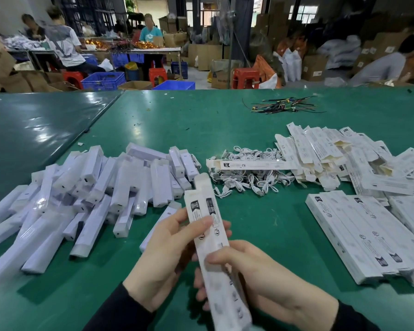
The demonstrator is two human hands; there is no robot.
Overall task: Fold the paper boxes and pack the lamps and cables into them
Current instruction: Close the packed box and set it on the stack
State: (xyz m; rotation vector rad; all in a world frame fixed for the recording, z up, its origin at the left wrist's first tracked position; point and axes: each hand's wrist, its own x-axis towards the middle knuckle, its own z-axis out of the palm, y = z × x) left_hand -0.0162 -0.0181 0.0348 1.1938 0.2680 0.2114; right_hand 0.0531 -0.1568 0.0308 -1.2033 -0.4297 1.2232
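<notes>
Both hands hold one long white paper box (207, 216) over the green table, its far end flap standing open. My left hand (167, 256) grips its upper middle, thumb across the printed face. My right hand (256, 273) grips it lower down, thumb on the front. To the left lies a heap of wrapped white lamps (93, 187). A pile of coiled white cables (246, 177) sits at centre, with one box (251, 164) lying across it. Flat unfolded boxes (325, 151) are heaped at the right.
A row of closed boxes (368, 235) lies side by side at the near right. A bundle of thin coloured wires (282, 106) rests far back on the green table (261, 130). People work at other tables, among crates and cartons, beyond the table's far edge.
</notes>
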